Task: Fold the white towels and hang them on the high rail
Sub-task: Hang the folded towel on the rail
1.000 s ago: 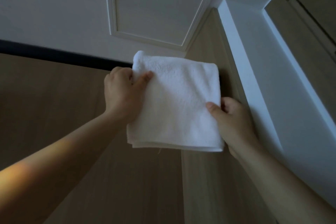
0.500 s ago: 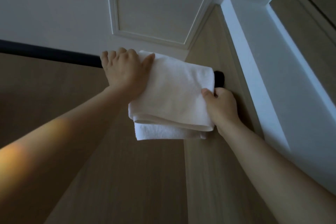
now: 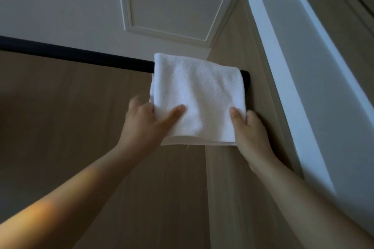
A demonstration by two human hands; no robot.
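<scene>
**Folded towel draped over the rail, both my hands at its lower edge**

My two bare forearms reach up from the bottom of the view, the left one catching a warm patch of light near the elbow. My left hand (image 3: pixel 144 125) pinches the lower left corner of the white towel (image 3: pixel 197 95): the thumb lies across the front of the cloth, the other fingers are curled behind it and blurred. My right hand (image 3: pixel 251 133) grips the lower right corner the same way, thumb pressed on the front, fingers wrapped behind the edge.

The towel is folded into a thick square and hangs over the black rail (image 3: pixel 77 54), close to the rail's right end, which shows just beside the cloth. Layered edges are visible along the bottom, with a loose thread hanging below.

Behind the rail stands a wood-grain panel (image 3: pixel 70 127), meeting a second wood-grain panel (image 3: pixel 228 178) at a vertical seam under the towel. Further right runs a white frame (image 3: pixel 283 87). Above everything is a white ceiling (image 3: pixel 60 2) with a raised rectangular moulding (image 3: pixel 168 33). The room is dim.
</scene>
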